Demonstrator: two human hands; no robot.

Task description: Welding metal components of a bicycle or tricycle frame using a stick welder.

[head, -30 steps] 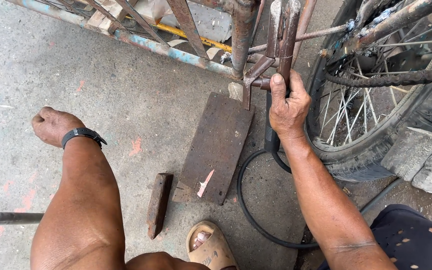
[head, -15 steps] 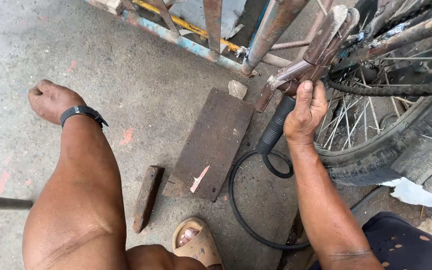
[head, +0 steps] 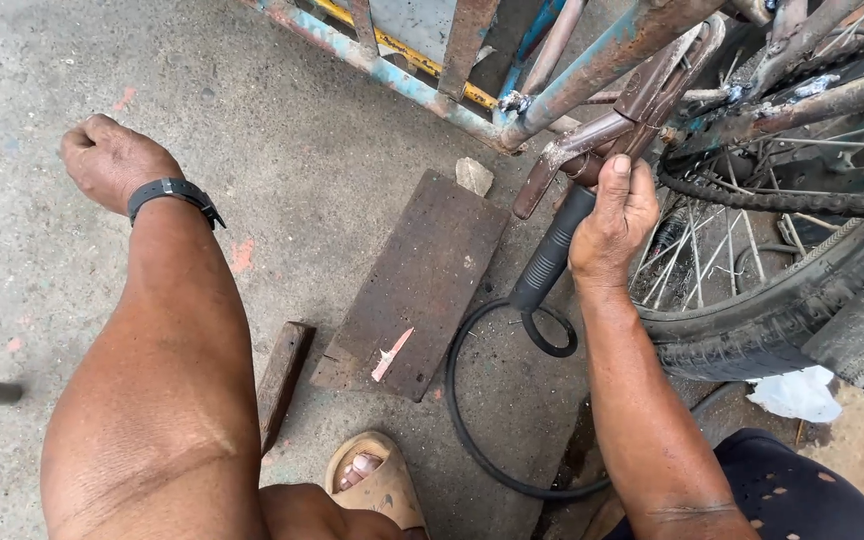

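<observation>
— Concrete floor (head: 282,130), rusty frame (head: 592,75) cut off above?
— Yes. Right hand (head: 614,222) grips the clamp (head: 592,160); its fingers hide the handle top. Left hand (head: 112,160) is fisted, empty.

Body only, head cam looking down:

- Both arms bare, no sleeves in view. Thick forearms, heavy build.
- Left hand (head: 112,160): no glove. Black wristband (head: 174,196) on the wrist, narrow strap, looks like a watch or fitness band; the face is turned away, can't tell which.
- Right hand (head: 614,222): no glove, no rings or band visible. Nails short.
- Tan open-toe sandal (head: 380,482) on one foot, wide strap across, toes showing.
- Dark navy shorts (head: 802,495) at bottom right, fabric with small light speckles.
- Bare knee at the bottom edge, partly cut off by the frame.
</observation>
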